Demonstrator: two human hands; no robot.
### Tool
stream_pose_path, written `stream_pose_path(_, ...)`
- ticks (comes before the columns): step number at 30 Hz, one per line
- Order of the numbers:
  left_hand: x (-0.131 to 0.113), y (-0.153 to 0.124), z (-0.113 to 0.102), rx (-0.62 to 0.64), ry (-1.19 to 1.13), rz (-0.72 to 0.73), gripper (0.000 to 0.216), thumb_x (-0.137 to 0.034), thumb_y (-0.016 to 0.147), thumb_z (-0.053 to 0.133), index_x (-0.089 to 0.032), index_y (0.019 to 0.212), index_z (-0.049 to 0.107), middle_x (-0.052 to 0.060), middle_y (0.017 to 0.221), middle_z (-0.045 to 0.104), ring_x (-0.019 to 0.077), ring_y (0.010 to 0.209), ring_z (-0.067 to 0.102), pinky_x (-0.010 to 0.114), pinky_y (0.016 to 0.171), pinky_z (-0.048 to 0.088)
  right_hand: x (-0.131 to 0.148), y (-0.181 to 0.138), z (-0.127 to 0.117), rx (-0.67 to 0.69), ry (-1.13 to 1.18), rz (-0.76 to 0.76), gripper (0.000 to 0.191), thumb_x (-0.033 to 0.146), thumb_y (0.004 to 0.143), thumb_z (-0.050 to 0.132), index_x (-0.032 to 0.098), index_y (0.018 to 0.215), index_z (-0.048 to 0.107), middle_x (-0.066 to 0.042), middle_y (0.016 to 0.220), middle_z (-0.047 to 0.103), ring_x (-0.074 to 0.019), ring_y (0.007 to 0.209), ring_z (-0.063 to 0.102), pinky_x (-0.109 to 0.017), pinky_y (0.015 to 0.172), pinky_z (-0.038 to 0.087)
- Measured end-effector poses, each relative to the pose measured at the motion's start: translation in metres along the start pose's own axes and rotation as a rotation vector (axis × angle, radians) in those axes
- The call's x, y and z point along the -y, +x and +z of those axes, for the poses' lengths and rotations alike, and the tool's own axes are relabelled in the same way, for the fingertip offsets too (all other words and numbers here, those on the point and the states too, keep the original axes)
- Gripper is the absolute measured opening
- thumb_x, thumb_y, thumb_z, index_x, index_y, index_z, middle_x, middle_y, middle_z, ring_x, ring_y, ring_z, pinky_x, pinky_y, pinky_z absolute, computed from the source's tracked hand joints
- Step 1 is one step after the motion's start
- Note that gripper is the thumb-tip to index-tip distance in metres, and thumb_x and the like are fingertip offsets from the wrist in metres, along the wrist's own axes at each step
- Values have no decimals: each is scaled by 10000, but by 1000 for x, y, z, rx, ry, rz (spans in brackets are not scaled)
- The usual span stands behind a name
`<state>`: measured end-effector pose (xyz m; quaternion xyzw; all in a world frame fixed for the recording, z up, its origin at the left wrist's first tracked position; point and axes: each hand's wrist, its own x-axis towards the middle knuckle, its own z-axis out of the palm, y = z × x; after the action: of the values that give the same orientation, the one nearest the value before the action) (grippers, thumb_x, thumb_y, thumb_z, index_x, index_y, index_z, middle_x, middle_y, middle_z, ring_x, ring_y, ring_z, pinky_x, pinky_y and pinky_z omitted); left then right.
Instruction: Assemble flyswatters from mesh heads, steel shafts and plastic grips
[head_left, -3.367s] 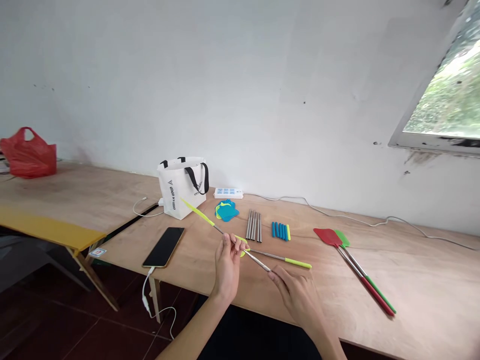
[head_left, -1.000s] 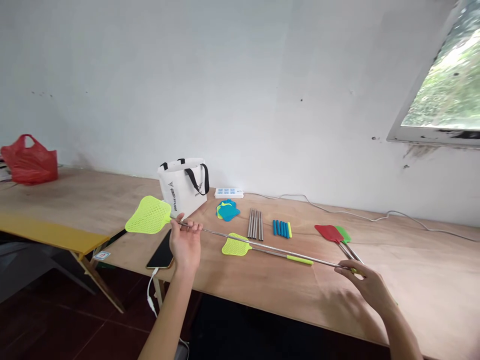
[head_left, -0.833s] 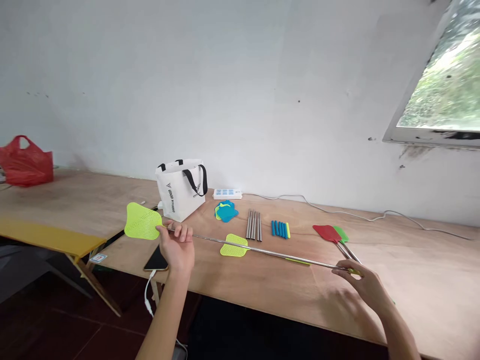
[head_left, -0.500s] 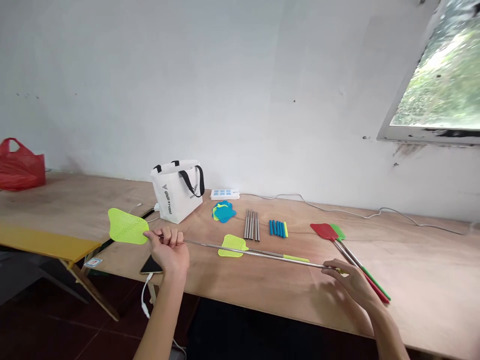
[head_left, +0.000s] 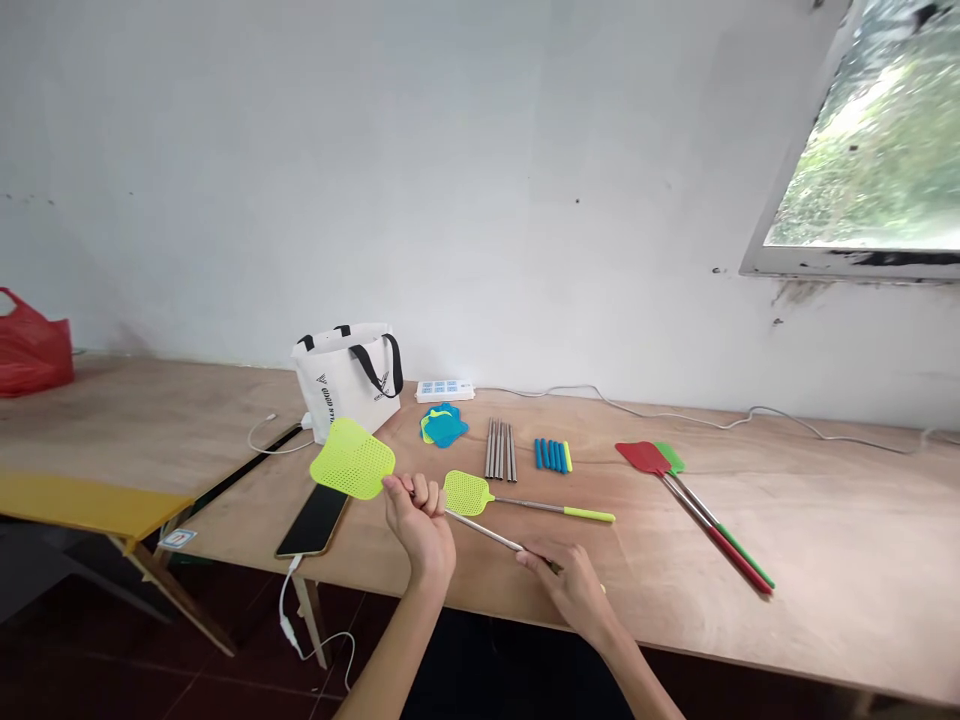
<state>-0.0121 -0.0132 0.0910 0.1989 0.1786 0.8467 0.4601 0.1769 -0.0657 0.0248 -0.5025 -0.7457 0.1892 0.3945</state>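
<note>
I hold a yellow-green fly swatter (head_left: 352, 470) above the wooden table (head_left: 825, 560). My left hand (head_left: 417, 520) is closed round its metal rod just behind the mesh head. My right hand (head_left: 568, 583) is closed on the rod's other end, near the table's front edge. The rod between my hands is short. A second yellow-green swatter (head_left: 525, 503) lies flat on the table just beyond my hands.
A white tote bag (head_left: 347, 376), a black phone (head_left: 313, 521) on a cable, blue and yellow swatter heads (head_left: 444, 426), several metal rods (head_left: 501, 462), blue grips (head_left: 552, 454), and a red swatter (head_left: 694, 517) beside a green one lie on the table. A red plastic bag (head_left: 30, 350) is far left.
The swatter's rod was stretched long between my hands; now it is much shorter. My hands have come together toward the middle. The camera has turned slightly right.
</note>
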Motion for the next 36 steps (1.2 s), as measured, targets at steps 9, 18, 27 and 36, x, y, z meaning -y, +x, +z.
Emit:
stream_pose_path(9, 6, -6, -5, -66, 29, -50, 495, -541, 948, 619, -200, 685, 374, -95, 588, 191, 65, 454, 120, 200, 408, 177, 10, -10, 9, -79, -90, 41, 574, 589, 1032, 372, 217, 661, 601, -8, 604, 619, -151, 550, 515, -235, 561, 340)
stream_pose_path(18, 15, -11, -8, -128, 5, -140, 489, -535, 946, 626, -201, 699, 369, -103, 597, 174, 56, 445, 107, 191, 394, 161, 22, -22, 16, -149, -204, 84, 615, 629, 1029, 326, 242, 676, 649, -33, 579, 659, -179, 515, 570, -255, 538, 309)
stream_pose_path(27, 18, -12, -14, 2, -12, -187, 445, -539, 894, 698, -201, 748, 448, -99, 592, 249, 56, 444, 219, 199, 432, 266, 12, -13, 11, -93, -117, 133, 704, 757, 969, 300, 241, 676, 678, -49, 598, 657, -197, 537, 567, -276, 559, 361)
stream_pose_path(36, 30, -30, -8, 244, 184, -272, 400, -562, 890, 683, -177, 817, 602, 17, 732, 613, 200, 788, 662, 341, 784, 522, 2, -6, -29, 10, -136, 173, 628, 728, 976, 338, 242, 724, 644, 2, 575, 581, -170, 531, 526, -261, 535, 320)
